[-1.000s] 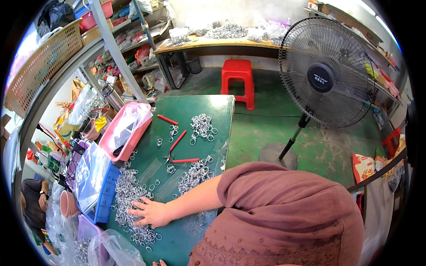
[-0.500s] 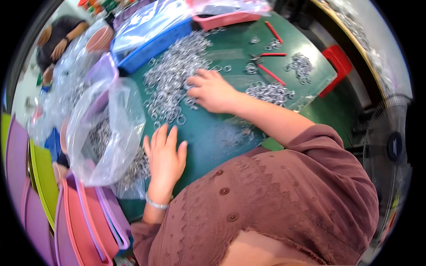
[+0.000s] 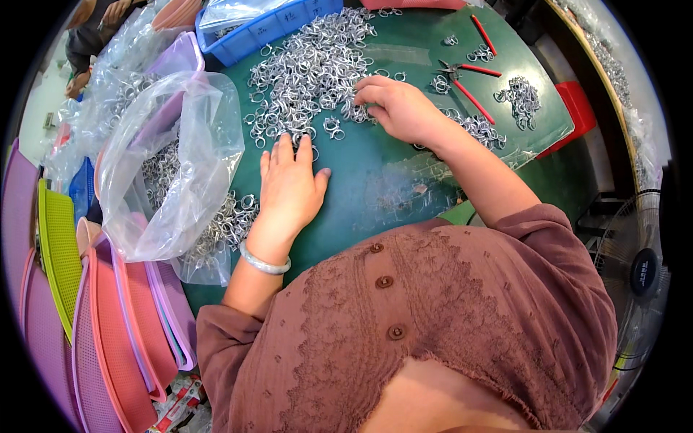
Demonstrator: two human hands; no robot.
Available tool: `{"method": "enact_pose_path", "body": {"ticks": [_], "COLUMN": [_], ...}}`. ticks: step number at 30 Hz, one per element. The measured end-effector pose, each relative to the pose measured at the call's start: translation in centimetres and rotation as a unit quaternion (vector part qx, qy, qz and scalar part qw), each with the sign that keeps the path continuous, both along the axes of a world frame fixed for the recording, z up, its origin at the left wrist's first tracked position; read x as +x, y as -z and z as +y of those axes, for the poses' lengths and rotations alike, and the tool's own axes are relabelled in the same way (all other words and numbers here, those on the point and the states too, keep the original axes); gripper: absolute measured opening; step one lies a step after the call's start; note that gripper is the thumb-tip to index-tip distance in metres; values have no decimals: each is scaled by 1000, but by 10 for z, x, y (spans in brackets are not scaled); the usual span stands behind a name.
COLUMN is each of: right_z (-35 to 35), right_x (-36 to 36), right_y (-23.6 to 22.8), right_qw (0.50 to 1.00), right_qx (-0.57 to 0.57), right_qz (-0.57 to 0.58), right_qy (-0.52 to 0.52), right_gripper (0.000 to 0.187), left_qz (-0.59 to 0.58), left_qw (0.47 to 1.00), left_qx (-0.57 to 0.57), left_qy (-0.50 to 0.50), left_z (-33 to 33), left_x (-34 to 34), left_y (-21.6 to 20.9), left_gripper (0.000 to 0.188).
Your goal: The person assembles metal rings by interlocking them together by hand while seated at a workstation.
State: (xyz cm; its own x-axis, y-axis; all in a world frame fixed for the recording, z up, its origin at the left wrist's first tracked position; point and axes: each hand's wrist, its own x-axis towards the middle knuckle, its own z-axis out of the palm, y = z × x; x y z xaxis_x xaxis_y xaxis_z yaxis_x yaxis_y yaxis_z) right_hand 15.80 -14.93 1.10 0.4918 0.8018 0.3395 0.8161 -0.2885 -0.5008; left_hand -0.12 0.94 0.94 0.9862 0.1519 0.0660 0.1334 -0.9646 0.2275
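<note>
A heap of small silvery metal rings [image 3: 310,68] lies loose on the green tabletop [image 3: 346,177]. My left hand [image 3: 290,184] lies palm down with fingers stretched, its tips on rings at the heap's near edge. My right hand [image 3: 404,110] is at the heap's right side, fingers apart and lightly bent, tips beside the rings; whether it touches one is hard to see. A few stray rings [image 3: 333,128] lie between the hands. To the left, a clear plastic bag [image 3: 216,144] stands open with more rings inside, and others lie next to my left wrist.
Red-handled pliers [image 3: 469,71] lie at the right among small ring piles [image 3: 520,101]. A blue bin [image 3: 271,25] stands behind the heap. Stacked plastic baskets [image 3: 94,325] fill the lower left. A fan [image 3: 639,274] and a red stool [image 3: 574,115] are at the right. Another person's hand [image 3: 78,83] shows at upper left.
The view has shifted, moving the scene up and right. My left hand has slid forward onto the heap's near edge. My right hand has drawn slightly right, off the rings.
</note>
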Motion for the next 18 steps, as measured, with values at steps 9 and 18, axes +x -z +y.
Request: {"method": "enact_pose_path", "body": {"ticks": [9, 18], "right_z": [26, 33], "right_x": [-5, -8], "right_y": [6, 12], "right_qw": [992, 994], "right_qx": [9, 63], "right_qz": [-127, -81], "right_qy": [-19, -40], "right_gripper": [19, 16], "left_qz": [-61, -196], "left_qw": [996, 966], "left_qx": [-52, -168], "left_qy": [37, 20], "left_z": [-11, -4], "left_x": [5, 5], "left_y": [5, 4], "left_gripper": [38, 25]}}
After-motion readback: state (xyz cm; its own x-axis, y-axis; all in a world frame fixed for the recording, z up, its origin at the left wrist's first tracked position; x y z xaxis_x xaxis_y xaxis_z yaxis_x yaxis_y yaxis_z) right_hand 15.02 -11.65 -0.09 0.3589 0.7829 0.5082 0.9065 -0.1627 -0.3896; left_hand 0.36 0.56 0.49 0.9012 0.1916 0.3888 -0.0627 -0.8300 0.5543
